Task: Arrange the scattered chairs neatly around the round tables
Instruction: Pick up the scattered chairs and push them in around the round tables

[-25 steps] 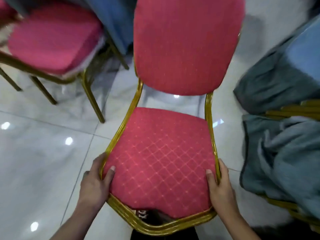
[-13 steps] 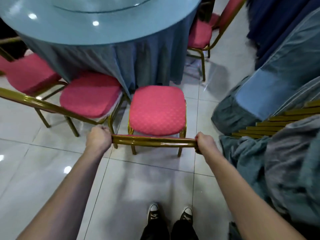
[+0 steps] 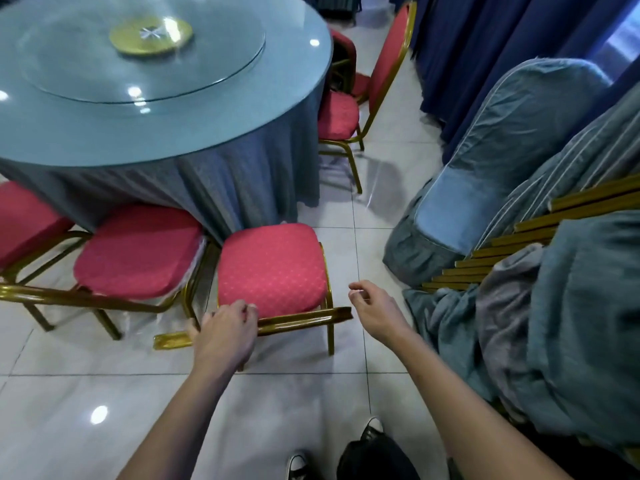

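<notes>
A red-cushioned chair with a gold frame (image 3: 273,268) stands with its seat against the blue cloth of the round table (image 3: 173,133), its back toward me. My left hand (image 3: 225,334) lies over the top rail of the chair's back, fingers curled round it. My right hand (image 3: 375,310) hovers just right of the rail's end, off the chair, its fingers loosely curled with nothing in them. Two more red chairs (image 3: 138,251) (image 3: 24,220) sit at the table to the left, and another (image 3: 337,116) at the table's right side.
A stack of chairs under grey-blue covers (image 3: 502,161), gold frames (image 3: 519,237) showing, fills the right side. Dark blue curtains (image 3: 485,46) hang behind it. A glass turntable (image 3: 138,57) sits on the table. My shoes (image 3: 298,462) stand on the glossy tiled floor.
The chair was set down facing the table and slid in toward the cloth. My right hand has let go of the back rail; my left hand has moved inward along it.
</notes>
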`<state>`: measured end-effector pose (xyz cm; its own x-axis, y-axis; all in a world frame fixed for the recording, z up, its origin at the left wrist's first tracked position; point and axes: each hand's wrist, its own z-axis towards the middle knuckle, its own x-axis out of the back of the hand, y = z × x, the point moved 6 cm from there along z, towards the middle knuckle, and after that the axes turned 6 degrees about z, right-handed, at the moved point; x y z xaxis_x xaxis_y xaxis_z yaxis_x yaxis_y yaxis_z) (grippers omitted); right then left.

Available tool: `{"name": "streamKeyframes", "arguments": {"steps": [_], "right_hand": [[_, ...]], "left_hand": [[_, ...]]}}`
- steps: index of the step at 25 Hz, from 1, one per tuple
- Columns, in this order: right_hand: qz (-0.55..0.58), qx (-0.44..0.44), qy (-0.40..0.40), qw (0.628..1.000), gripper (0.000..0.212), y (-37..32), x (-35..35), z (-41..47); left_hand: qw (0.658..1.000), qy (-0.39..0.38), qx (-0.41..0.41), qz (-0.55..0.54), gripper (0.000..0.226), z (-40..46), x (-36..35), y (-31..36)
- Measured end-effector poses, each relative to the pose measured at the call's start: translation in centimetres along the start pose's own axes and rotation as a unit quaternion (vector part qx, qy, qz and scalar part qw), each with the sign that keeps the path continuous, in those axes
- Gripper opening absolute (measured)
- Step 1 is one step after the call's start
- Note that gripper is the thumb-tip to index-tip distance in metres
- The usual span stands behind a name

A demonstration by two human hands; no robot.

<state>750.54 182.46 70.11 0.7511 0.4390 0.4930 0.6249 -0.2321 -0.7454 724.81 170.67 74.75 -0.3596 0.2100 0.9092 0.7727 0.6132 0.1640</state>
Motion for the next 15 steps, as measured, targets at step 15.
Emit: {"name": "streamKeyframes", "arguments": {"steps": [15], "right_hand": [[-0.013, 0.147, 0.075, 0.986, 0.032, -7.3, 23.1, 17.7]], "left_hand": [[0.954, 0.042, -0.266, -0.133, 0.023, 13.0, 6.6, 36.1]]}}
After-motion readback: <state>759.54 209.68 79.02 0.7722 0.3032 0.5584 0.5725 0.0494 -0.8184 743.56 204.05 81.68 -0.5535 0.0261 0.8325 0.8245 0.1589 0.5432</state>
